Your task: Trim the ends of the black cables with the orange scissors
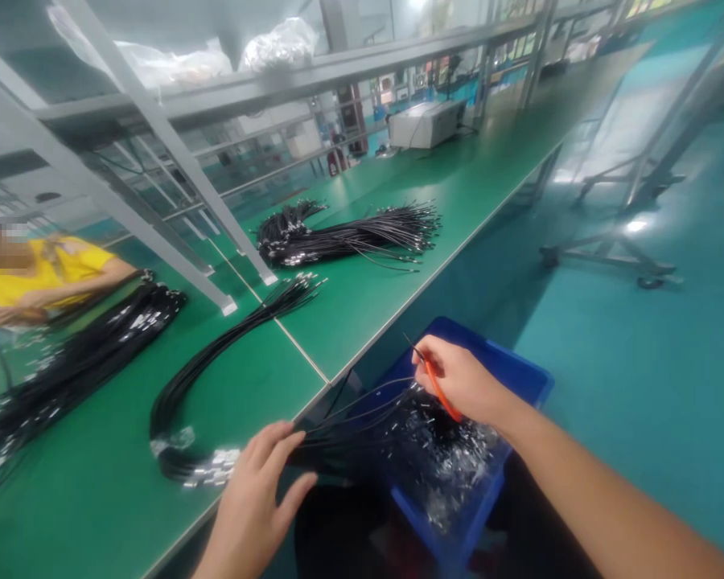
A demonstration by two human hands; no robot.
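My left hand (265, 486) rests at the table's front edge, fingers stretched out and thumb apart, touching a bundle of black cables (184, 386). The bundle curves across the green table with white labels beside my hand, and its loose ends hang over the edge towards the bin. Closed around orange-handled scissors (438, 392), my right hand (462, 378) is above the blue bin (528, 368), the dark tip pointing up and left. Small clear and white scraps (452, 466) and dark pieces lie in the bin. Whether my right fingers also hold a cable is unclear.
More black cable bundles lie on the table (392, 293), one large pile (350, 237) farther back and another (84, 362) at the left. Metal shelf posts (174, 161) stand on it. A person in yellow (66, 261) handles cables across the table. A wheeled frame (615, 249) stands at right.
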